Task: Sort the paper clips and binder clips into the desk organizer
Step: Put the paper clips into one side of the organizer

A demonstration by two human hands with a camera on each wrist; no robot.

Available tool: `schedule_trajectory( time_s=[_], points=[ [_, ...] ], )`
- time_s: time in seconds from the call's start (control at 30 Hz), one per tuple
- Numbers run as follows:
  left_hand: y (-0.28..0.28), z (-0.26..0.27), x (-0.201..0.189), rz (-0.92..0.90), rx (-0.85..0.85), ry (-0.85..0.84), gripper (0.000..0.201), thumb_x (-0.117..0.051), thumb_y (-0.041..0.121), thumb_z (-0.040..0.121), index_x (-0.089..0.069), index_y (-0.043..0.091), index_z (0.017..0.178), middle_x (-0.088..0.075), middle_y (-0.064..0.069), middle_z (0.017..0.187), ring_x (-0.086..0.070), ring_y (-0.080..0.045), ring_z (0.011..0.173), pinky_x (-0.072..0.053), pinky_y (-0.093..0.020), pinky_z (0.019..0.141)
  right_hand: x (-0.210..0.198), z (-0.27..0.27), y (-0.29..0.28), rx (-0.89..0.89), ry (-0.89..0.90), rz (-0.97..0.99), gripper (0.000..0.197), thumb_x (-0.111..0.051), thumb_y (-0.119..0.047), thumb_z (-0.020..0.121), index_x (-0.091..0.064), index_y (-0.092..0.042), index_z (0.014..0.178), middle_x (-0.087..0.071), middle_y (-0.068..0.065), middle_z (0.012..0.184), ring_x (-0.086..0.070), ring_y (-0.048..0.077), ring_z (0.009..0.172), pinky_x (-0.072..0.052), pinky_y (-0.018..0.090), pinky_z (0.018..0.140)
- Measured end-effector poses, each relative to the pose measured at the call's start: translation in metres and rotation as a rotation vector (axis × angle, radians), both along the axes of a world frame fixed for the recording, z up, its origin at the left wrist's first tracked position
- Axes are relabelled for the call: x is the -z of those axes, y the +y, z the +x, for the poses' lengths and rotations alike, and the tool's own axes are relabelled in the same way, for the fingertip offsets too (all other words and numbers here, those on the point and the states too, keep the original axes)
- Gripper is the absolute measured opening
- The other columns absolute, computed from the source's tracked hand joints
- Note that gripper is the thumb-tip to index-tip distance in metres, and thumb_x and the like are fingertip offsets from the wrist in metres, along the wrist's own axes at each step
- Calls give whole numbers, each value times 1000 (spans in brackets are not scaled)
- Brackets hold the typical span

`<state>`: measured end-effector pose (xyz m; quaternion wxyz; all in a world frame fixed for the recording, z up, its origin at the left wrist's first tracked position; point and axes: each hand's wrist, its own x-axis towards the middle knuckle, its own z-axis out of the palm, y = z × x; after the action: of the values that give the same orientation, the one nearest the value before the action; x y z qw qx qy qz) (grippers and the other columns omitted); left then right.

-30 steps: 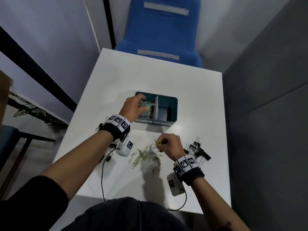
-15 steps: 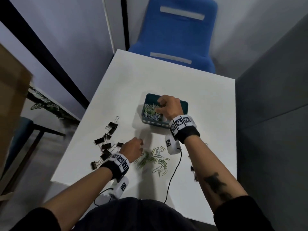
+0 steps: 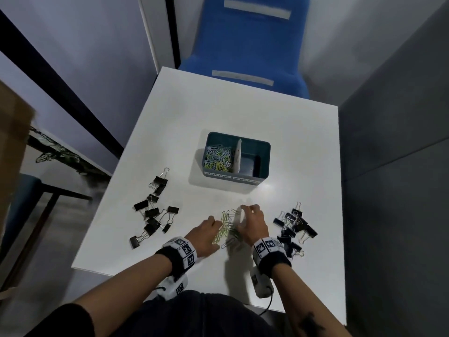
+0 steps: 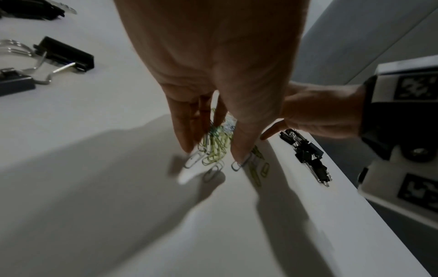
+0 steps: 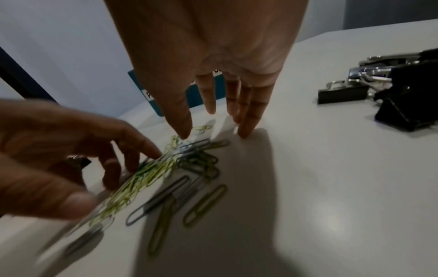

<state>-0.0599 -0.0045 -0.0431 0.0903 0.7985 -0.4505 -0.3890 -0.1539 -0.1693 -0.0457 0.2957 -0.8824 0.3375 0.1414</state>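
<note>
Lower centre of the head view: my left hand (image 3: 206,235) and right hand (image 3: 252,224), each grip released with fingers straight, flank loose paper clips (image 3: 227,227) near the white worktop (image 3: 243,113)'s front edge. Half a second earlier my right hand was at the desk organizer (image 3: 237,155). Binder clips (image 3: 154,212) lie at both sides.

Glossy white table (image 3: 170,132), coated-wire paper clips (image 5: 189,165), matt black binder clips (image 3: 155,212)

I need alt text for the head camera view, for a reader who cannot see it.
Both hands, left hand and right hand, flank loose paper clips on a white table. Behind them a teal organizer holds paper clips in its left compartment; black binder clips lie on both sides.
</note>
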Motion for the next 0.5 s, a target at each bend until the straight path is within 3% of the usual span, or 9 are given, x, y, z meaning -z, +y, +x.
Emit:
schedule_trajectory(
  time_s=[0.13,0.2,0.27,0.37,0.5],
  points=[
    [-5,9,0,-36,-32,-22,52,-61,21,86,-40,14,133,-39,-7,126,-47,-28,113,-47,-42,82,6,0,13,-135,4,-6,42,-64,-25,84,-54,-20,125,-42,9,126,-41,28,115,-49,38,76],
    [-7,18,-1,-10,-63,-54,61,-61,23,87,-33,13,141,-35,-8,133,-42,-28,121,-47,-43,88,6,0,20,-245,-2,8,42,-63,-21,84,-54,-18,125,-44,10,122,-42,29,112,-46,35,71],
    [-10,21,-2,45,-18,-113,70,-59,30,90,-23,14,148,-30,-8,138,-36,-28,124,-48,-42,86,5,-5,23,-289,-37,44,41,-64,-24,84,-57,-17,124,-48,10,119,-45,29,111,-46,35,74],
    [-16,17,-5,78,160,-184,77,-56,38,92,-13,17,152,-26,-10,141,-33,-30,125,-46,-43,86,6,-18,17,-185,-77,67,48,-66,-29,84,-53,-19,130,-48,7,123,-46,25,113,-50,39,82],
    [-12,13,-7,56,293,-232,78,-57,43,89,-19,13,150,-29,-13,141,-34,-32,125,-46,-44,87,5,-44,3,-82,26,29,67,-73,-41,77,-43,-22,134,-43,8,125,-47,25,111,-52,39,82]
  ],
)
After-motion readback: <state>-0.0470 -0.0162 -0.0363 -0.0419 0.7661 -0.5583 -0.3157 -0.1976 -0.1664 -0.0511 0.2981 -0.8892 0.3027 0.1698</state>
